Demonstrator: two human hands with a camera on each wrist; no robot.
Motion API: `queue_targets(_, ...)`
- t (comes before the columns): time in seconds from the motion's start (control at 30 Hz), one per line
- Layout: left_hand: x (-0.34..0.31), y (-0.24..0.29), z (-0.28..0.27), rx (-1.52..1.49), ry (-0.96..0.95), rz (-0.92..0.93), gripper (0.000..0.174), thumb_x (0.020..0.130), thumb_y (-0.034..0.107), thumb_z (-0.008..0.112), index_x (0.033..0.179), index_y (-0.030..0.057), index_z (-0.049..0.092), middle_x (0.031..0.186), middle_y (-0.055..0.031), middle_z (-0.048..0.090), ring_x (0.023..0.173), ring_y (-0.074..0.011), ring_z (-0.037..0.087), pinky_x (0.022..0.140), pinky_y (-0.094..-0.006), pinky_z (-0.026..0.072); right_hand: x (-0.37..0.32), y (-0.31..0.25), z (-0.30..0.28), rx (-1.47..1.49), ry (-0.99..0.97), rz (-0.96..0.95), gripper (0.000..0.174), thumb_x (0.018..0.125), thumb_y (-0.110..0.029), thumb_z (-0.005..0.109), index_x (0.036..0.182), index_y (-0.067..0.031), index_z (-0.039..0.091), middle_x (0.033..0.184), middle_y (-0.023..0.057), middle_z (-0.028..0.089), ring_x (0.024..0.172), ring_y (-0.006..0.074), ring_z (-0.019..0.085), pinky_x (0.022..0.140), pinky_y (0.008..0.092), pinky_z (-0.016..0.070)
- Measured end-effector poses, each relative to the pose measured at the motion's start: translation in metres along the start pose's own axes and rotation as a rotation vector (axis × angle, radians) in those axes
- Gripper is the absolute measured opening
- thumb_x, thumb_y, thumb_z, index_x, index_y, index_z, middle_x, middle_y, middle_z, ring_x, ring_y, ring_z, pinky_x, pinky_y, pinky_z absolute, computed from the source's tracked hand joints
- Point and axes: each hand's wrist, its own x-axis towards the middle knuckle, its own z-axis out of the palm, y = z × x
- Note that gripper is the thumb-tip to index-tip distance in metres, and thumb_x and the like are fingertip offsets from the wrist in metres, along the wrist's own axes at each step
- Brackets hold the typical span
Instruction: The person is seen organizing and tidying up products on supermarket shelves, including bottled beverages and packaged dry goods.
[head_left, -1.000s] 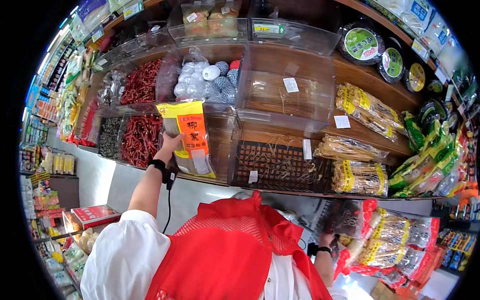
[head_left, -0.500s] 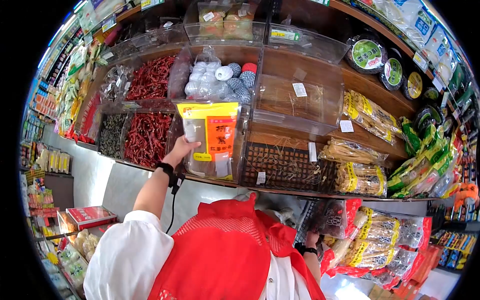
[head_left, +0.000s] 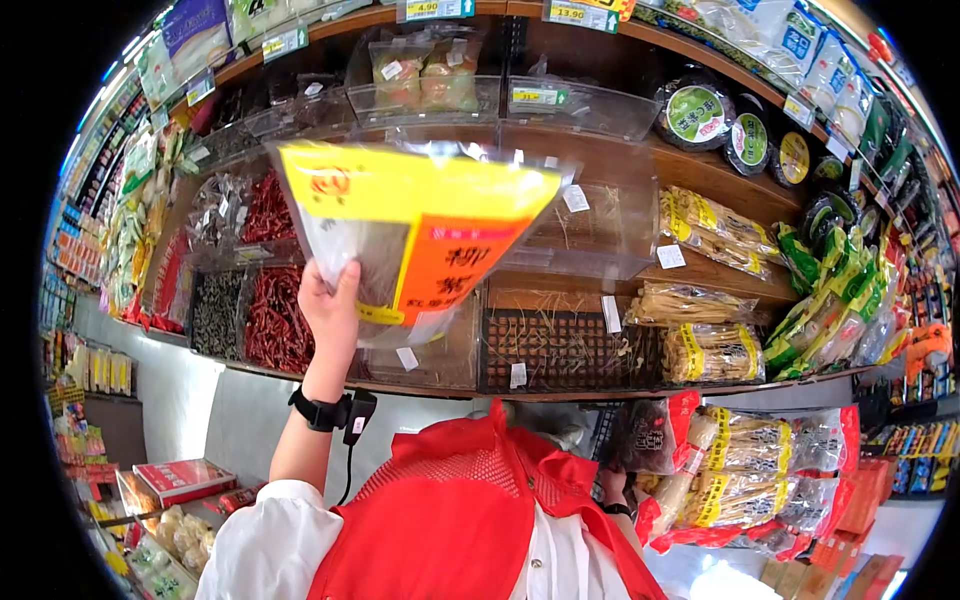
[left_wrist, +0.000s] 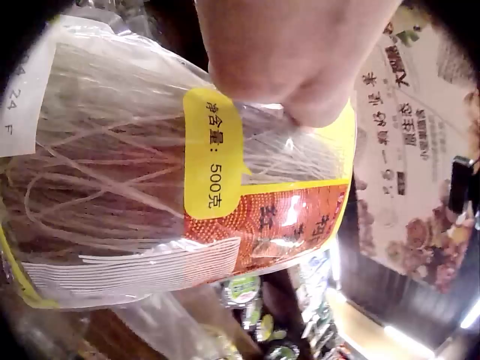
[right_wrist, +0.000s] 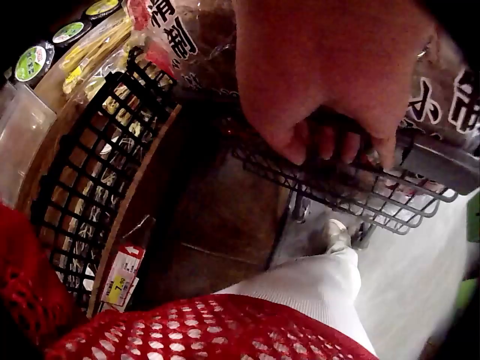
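Note:
My left hand [head_left: 330, 305] pinches the left edge of a clear, yellow and orange bag of dried noodles [head_left: 440, 215], thumb over its front. The bag hangs tilted above the lower bins, blurred at its top. Close up in the left wrist view, pale noodle strands show through the plastic, beside a yellow label marked 500. Low on the right, my right hand [right_wrist: 330, 75] curls its fingers round the dark handle [right_wrist: 439, 161] of a wire shopping cart [right_wrist: 375, 199]. Packed bags of dried sticks [head_left: 745, 445] are heaped on that cart.
Wooden shelving with clear-walled bins runs across the front. Dried red chilies [head_left: 275, 315] lie left of the bag, and a black mesh tray [head_left: 560, 345] with scattered bits lies right of it. Farther right are bundled sticks [head_left: 710, 352] and green packets [head_left: 830, 290].
My left hand has lifted the noodle bag up from the lower bin and closer to my head, tilting it. It now covers the bin of string balls. My right hand stays at the cart.

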Motion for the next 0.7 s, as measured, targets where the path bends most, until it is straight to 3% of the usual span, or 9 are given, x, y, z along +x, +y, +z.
queue_targets(0.1,0.029,0.026,0.043,-0.162,0.033,0.056,0.021,0.084,0.007,0.056,0.103,0.0007,0.049,0.096,-0.0034,0.056,0.084,-0.0086,0.051,0.074,-0.023,0.0412,0.008,0.0,0.002,-0.176,0.077,0.072,0.052,0.067,-0.028,0.064,0.109,0.0011,0.054,0.096,0.0202,0.061,0.089,0.0278,0.059,0.073,0.0343,0.0448)
queue_targets(0.23,0.071,0.033,0.127,-0.457,0.046,0.082,0.021,0.086,0.01,0.055,0.105,0.0037,0.048,0.099,-0.0016,0.055,0.086,-0.0084,0.05,0.073,-0.0231,0.0406,-0.008,-0.034,-0.013,0.178,-0.072,0.134,0.031,0.08,-0.014,0.054,0.105,0.0033,0.053,0.096,0.009,0.059,0.086,0.0186,0.054,0.074,0.0283,0.0424)
queue_targets(0.3,0.088,0.029,0.174,-0.419,-0.026,0.162,0.022,0.085,0.014,0.057,0.103,0.0031,0.049,0.096,-0.0024,0.056,0.082,-0.0078,0.05,0.071,-0.0233,0.0408,-0.017,-0.014,-0.013,0.465,-0.058,0.009,0.03,0.081,-0.011,0.051,0.107,0.0037,0.052,0.093,0.0067,0.058,0.084,0.0173,0.052,0.074,0.0286,0.0423)
queue_targets(0.37,0.103,0.015,0.221,-0.341,-0.049,0.216,0.024,0.082,0.016,0.06,0.098,0.0006,0.051,0.093,-0.0031,0.058,0.08,-0.0078,0.05,0.071,-0.0233,0.0413,-0.045,-0.084,-0.042,0.396,-0.162,0.303,0.04,0.079,-0.006,0.052,0.116,0.005,0.044,0.104,0.0094,0.056,0.093,0.0186,0.051,0.081,0.0284,0.0405)
queue_targets(0.43,0.116,-0.015,0.261,-0.305,-0.1,0.278,0.022,0.082,0.018,0.062,0.092,0.0008,0.053,0.083,-0.0019,0.058,0.071,-0.0073,0.048,0.065,-0.0248,0.0412,-0.022,0.009,-0.012,0.458,-0.076,0.06,0.049,0.077,-0.001,0.052,0.125,-0.0017,0.039,0.103,0.0061,0.054,0.09,0.0172,0.052,0.078,0.0253,0.0413)
queue_targets(0.5,0.105,-0.015,0.286,-0.466,-0.23,0.03,0.011,0.087,0.011,0.052,0.093,0.0022,0.05,0.07,-0.0017,0.054,0.046,-0.0071,0.044,0.04,-0.0223,0.0351,-0.04,-0.016,-0.017,0.31,-0.013,-0.012,0.055,0.076,0.002,0.053,0.128,-0.0013,0.034,0.118,0.0102,0.049,0.11,0.0193,0.045,0.093,0.027,0.0341)
queue_targets(0.57,0.11,-0.042,0.309,-0.376,-0.214,0.0,0.014,0.085,0.003,0.046,0.098,0.0007,0.052,0.075,-0.0019,0.054,0.063,-0.0085,0.048,0.054,-0.0233,0.0395,-0.048,-0.032,-0.027,0.198,-0.092,-0.021,0.059,0.075,0.002,0.055,0.129,-0.001,0.032,0.129,0.0126,0.041,0.12,0.0204,0.037,0.099,0.0278,0.0279)
queue_targets(0.6,0.13,-0.082,0.326,-0.325,-0.226,0.077,0.019,0.082,0.017,0.061,0.089,0.0022,0.052,0.084,-0.0028,0.058,0.073,-0.0081,0.048,0.065,-0.0249,0.0413,-0.053,-0.035,-0.028,0.118,-0.062,-0.055,0.059,0.074,0.003,0.055,0.129,-0.0012,0.032,0.125,0.0129,0.044,0.116,0.0204,0.041,0.096,0.0283,0.0312)
queue_targets(0.7,0.128,-0.105,0.346,-0.535,-0.18,-0.194,0.016,0.081,0.015,0.061,0.087,0.0027,0.052,0.078,-0.0015,0.056,0.067,-0.0094,0.048,0.059,-0.0268,0.0403,-0.057,-0.043,-0.033,0.107,-0.058,-0.061,0.054,0.074,0.001,0.056,0.124,-0.0011,0.039,0.122,0.0148,0.047,0.115,0.0228,0.043,0.095,0.0294,0.0334)
